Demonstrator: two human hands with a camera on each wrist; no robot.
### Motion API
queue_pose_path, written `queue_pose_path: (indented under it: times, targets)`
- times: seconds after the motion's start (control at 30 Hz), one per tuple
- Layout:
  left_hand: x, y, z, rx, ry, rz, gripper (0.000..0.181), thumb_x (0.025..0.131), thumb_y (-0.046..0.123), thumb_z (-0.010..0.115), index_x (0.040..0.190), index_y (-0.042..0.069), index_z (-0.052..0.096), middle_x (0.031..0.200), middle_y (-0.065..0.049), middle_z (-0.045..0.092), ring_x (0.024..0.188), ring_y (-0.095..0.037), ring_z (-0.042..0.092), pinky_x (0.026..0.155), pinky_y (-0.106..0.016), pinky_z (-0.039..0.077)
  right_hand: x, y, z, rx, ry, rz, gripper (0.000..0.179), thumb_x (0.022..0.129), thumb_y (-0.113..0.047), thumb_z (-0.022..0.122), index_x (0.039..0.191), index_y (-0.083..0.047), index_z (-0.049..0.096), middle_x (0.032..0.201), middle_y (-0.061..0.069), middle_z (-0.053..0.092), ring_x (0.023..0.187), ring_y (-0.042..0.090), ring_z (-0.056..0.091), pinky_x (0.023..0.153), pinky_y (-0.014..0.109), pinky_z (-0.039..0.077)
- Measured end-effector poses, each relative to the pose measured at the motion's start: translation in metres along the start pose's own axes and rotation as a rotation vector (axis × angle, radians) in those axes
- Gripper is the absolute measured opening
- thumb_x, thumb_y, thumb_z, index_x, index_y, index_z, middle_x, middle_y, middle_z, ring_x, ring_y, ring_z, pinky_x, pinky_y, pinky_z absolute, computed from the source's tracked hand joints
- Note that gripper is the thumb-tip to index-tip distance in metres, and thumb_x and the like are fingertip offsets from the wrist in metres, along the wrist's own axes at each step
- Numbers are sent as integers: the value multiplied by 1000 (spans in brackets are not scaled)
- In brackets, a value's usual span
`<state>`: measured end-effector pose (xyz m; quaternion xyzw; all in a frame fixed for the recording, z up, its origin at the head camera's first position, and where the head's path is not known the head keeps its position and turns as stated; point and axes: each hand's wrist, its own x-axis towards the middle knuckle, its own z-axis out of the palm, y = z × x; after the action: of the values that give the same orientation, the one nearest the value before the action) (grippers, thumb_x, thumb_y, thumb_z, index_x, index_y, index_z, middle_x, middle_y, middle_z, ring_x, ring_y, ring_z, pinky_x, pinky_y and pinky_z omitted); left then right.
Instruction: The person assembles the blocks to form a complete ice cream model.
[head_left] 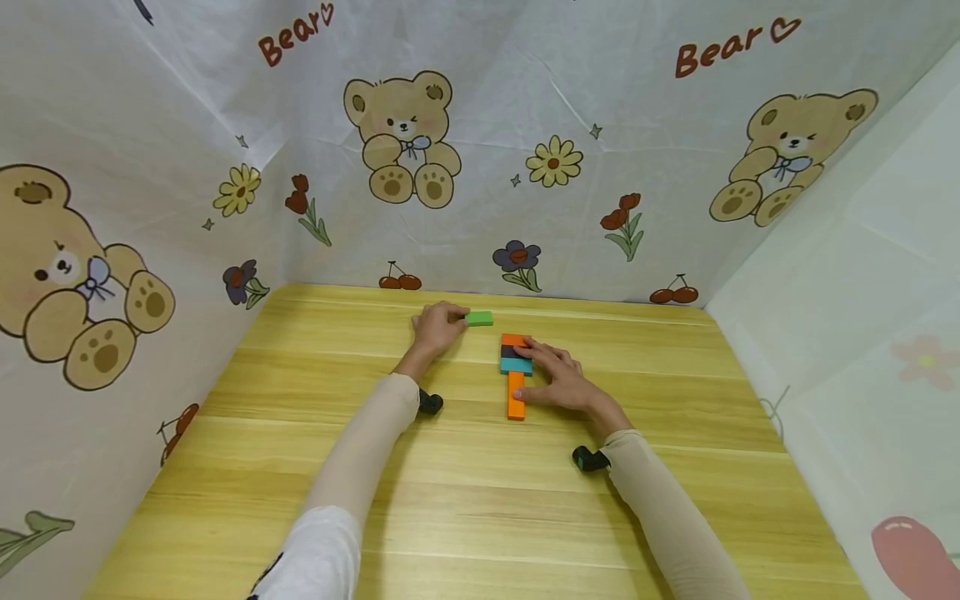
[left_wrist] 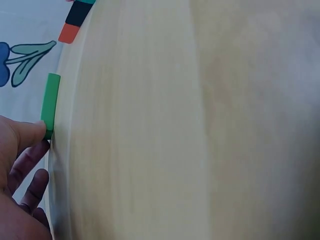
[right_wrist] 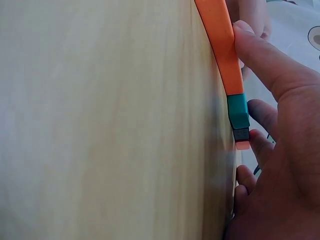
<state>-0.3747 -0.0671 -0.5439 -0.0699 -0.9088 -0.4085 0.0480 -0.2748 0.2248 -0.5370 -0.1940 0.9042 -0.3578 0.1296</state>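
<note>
My left hand (head_left: 438,327) pinches the near end of a green block (head_left: 481,318) between thumb and finger, close over the table near its back edge. Right of centre, an orange-red block (head_left: 512,339), a black block (head_left: 507,352) and a teal block (head_left: 516,367) lie side by side. A long orange block (head_left: 516,409) runs from the teal one toward me, like a handle. My right hand (head_left: 564,385) lies loosely spread beside them, its thumb against the long orange block (right_wrist: 220,45) and its fingers at the right ends of the other blocks, partly hiding them.
The wooden table (head_left: 480,517) ends at a bear-print cloth (head_left: 480,225) standing along its back and left side. A plain white cloth wall (head_left: 847,333) closes the right. Black wrist-camera mounts (head_left: 590,459) stick out from both sleeves, low over the table.
</note>
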Motion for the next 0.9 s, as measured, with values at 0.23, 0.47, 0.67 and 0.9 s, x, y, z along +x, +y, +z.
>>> queue_pose_path:
  times: [0.23,0.47,0.67,0.9]
  targets:
    - [5,8,13,-7,-19,10,28,105,23,72,132,23,79,141,-3,73,137,-35,56,114,-59,28,-1,0,0,1,-7,9,90,91,-59,81,168,-39,38,184,-10,11,166,41,7,125,68,8]
    - [8,23,24,-28,-41,32,28,104,21,73,131,21,80,138,-4,74,136,-36,55,113,-59,27,-2,0,-1,2,-4,22,90,90,-60,82,167,-43,38,184,-12,11,167,38,8,125,68,8]
    - [11,34,31,11,-71,35,28,105,23,71,132,22,80,139,-1,74,132,-32,56,110,-54,29,-3,-1,-1,-7,6,18,89,90,-59,82,167,-45,37,184,-11,11,165,39,12,124,67,11]
    - [16,44,34,17,-101,49,27,104,22,74,130,21,81,136,-3,75,128,-33,56,109,-55,30,-3,-1,-2,8,7,1,89,91,-57,82,167,-42,38,184,-7,13,165,39,12,123,70,11]
